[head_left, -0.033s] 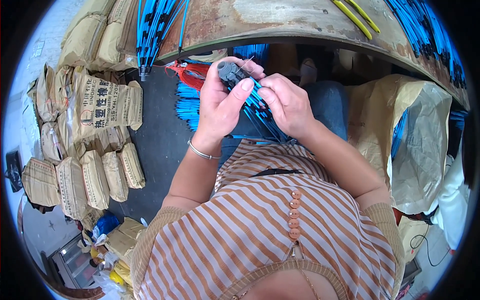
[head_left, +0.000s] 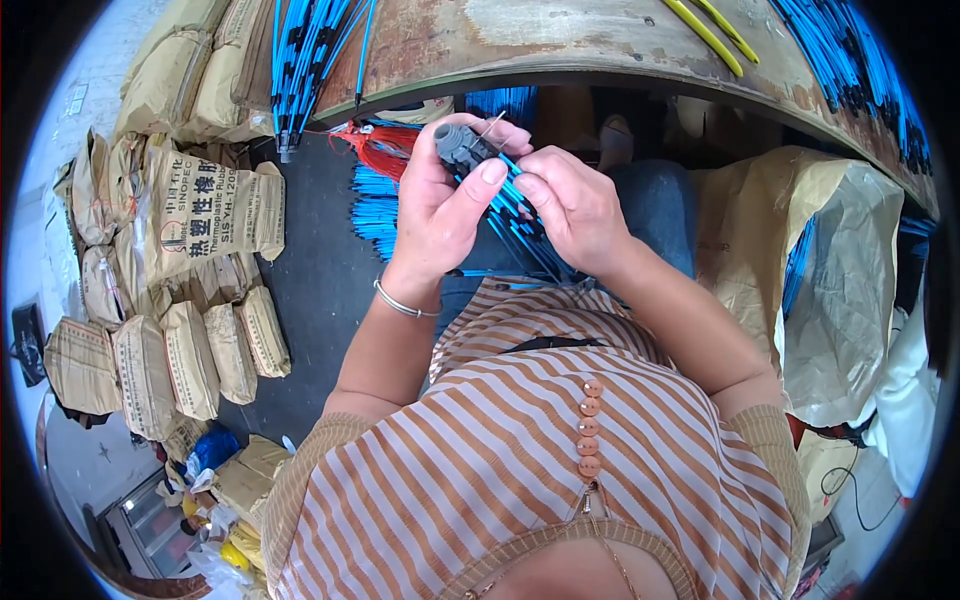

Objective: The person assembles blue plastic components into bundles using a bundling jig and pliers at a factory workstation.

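Note:
Above my lap, my left hand (head_left: 440, 205) is closed round the dark grey ribbed hub (head_left: 460, 145) of what looks like an umbrella frame, its thumb pressed on the near side. Blue ribs with black joints (head_left: 520, 235) run from the hub down towards my lap. My right hand (head_left: 575, 205) pinches one or more blue ribs close to the hub, thumb against forefinger. A thin wire (head_left: 494, 124) sticks up by the left fingertips; where it ends is hidden. Behind the left hand hangs a bundle of red string (head_left: 378, 148).
A worn wooden table (head_left: 560, 40) curves across the front, with yellow strips (head_left: 712, 42) and bundled blue ribs (head_left: 318, 50) on it. More blue ribs (head_left: 375, 215) lie left of my lap. Brown paper sacks (head_left: 165, 330) are stacked at left; a large open sack (head_left: 745, 250) stands at right.
The thin wire by the left fingertips tilts slightly more upright. Both hands keep their places and grips.

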The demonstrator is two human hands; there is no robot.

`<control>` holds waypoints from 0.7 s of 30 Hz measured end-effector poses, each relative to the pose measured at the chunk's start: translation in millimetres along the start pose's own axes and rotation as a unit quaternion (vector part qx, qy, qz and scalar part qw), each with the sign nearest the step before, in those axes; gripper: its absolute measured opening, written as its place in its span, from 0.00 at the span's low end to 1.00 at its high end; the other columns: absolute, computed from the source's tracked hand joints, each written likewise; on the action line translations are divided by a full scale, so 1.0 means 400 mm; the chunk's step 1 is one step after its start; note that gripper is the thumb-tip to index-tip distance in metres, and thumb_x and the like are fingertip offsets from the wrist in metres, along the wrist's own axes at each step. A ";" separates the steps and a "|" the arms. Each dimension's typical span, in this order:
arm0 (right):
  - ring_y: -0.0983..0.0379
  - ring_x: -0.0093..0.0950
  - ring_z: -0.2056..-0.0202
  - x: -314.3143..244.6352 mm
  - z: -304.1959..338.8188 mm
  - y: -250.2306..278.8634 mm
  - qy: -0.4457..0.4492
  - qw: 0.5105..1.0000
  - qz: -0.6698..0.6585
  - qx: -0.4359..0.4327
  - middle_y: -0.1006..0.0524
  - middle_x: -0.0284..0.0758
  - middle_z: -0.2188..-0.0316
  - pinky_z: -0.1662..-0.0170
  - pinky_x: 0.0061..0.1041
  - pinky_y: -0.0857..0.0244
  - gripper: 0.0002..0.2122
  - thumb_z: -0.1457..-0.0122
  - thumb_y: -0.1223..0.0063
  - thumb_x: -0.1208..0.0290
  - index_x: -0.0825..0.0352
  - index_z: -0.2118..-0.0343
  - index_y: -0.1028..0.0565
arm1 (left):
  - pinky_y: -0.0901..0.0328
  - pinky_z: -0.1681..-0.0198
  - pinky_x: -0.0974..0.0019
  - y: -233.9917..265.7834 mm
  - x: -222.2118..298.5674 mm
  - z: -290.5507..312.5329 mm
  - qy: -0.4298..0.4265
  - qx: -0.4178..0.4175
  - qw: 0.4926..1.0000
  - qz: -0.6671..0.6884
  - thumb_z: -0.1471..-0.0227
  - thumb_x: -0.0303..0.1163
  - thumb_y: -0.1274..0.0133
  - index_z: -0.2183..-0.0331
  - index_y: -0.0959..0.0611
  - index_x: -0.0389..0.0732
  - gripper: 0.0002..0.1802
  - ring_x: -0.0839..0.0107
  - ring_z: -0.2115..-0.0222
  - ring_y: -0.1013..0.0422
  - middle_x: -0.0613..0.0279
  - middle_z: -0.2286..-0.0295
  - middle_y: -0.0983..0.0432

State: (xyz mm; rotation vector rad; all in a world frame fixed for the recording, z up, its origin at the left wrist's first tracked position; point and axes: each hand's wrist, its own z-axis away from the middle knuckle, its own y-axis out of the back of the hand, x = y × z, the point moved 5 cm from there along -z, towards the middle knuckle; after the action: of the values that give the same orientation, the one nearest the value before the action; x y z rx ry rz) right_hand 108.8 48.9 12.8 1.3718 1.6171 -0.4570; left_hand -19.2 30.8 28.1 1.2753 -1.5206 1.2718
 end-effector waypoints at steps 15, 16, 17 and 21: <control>0.32 0.45 0.73 0.008 -0.048 -0.029 -0.026 0.997 -0.001 -0.074 0.31 0.46 0.76 0.70 0.36 0.36 0.04 0.47 0.51 0.74 0.69 0.72 0.31 | 0.36 0.55 0.58 0.013 -0.014 -0.018 0.010 0.038 0.999 -0.023 0.53 0.24 0.52 0.64 0.31 0.34 0.11 0.58 0.63 0.29 0.47 0.67 0.27; 0.32 0.45 0.72 0.003 -0.048 -0.026 -0.035 0.997 0.005 -0.062 0.30 0.46 0.76 0.70 0.36 0.36 0.04 0.47 0.51 0.74 0.69 0.72 0.31 | 0.35 0.57 0.58 0.013 -0.016 -0.020 0.011 0.070 0.997 -0.023 0.53 0.23 0.53 0.66 0.30 0.34 0.09 0.59 0.65 0.28 0.48 0.69 0.26; 0.32 0.45 0.72 -0.004 -0.044 -0.026 -0.033 0.997 0.004 -0.063 0.30 0.46 0.76 0.70 0.36 0.36 0.04 0.47 0.51 0.74 0.69 0.72 0.31 | 0.35 0.57 0.58 0.008 -0.013 -0.022 0.009 0.071 0.997 -0.024 0.53 0.23 0.53 0.66 0.30 0.34 0.09 0.59 0.65 0.28 0.48 0.69 0.26; 0.31 0.34 0.74 -0.017 -0.027 -0.018 -0.020 0.995 0.074 -0.065 0.29 0.41 0.74 0.69 0.26 0.36 0.05 0.46 0.52 0.77 0.71 0.67 0.29 | 0.32 0.64 0.68 0.009 0.003 -0.016 0.019 0.138 0.990 0.002 0.53 0.20 0.52 0.72 0.28 0.34 0.03 0.69 0.73 0.27 0.53 0.75 0.24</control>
State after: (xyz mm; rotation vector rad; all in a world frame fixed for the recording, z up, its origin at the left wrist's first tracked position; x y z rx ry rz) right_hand 97.6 51.0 21.9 1.3643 1.4757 -0.2848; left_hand -23.1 37.0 29.8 1.4131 -1.3541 1.5413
